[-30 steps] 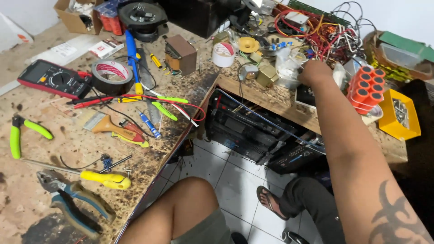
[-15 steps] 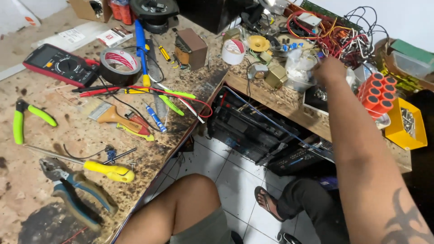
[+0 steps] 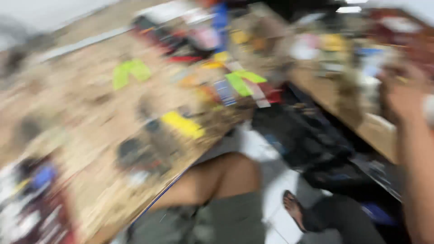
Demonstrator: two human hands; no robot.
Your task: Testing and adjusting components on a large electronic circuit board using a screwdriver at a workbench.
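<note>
1. Whole shot is smeared, so take this loosely. The right hand (image 3: 403, 97) is stretched out over the far wooden bench (image 3: 343, 108), and I honestly can't tell if the fingers are spread, curled or wrapped round anything. The left hand isn't in shot.
2. The closest thing to that hand is a pale blob (image 3: 428, 110) right against its outer side at the frame edge. It looks to be touching, but it's too blurry to say what it is or whether it's held.
3. If it were me, I'd slow the head and arm right down for a reach like that. The bench around the hand looks packed, and a quick sweep could knock over the greyish-brown lump (image 3: 350, 92) just to the hand's left.
4. For packages and labels, nothing is readable. Beyond the hand and to its left are a yellow patch (image 3: 333, 43) and a white patch (image 3: 304, 47), maybe tubs or boxes, shape unclear.
5. Well to the left of the hand is the speckled worktable (image 3: 81, 135). On it are a yellow-handled tool (image 3: 183, 125), a lime green shape (image 3: 130, 71), another green strip (image 3: 244, 81), and a blue thing (image 3: 220, 18) at the far end.
6. Below the hand there's dark gear (image 3: 307, 140) under the bench, then a bare knee (image 3: 221, 178) and a sandalled foot (image 3: 296, 210)
</note>
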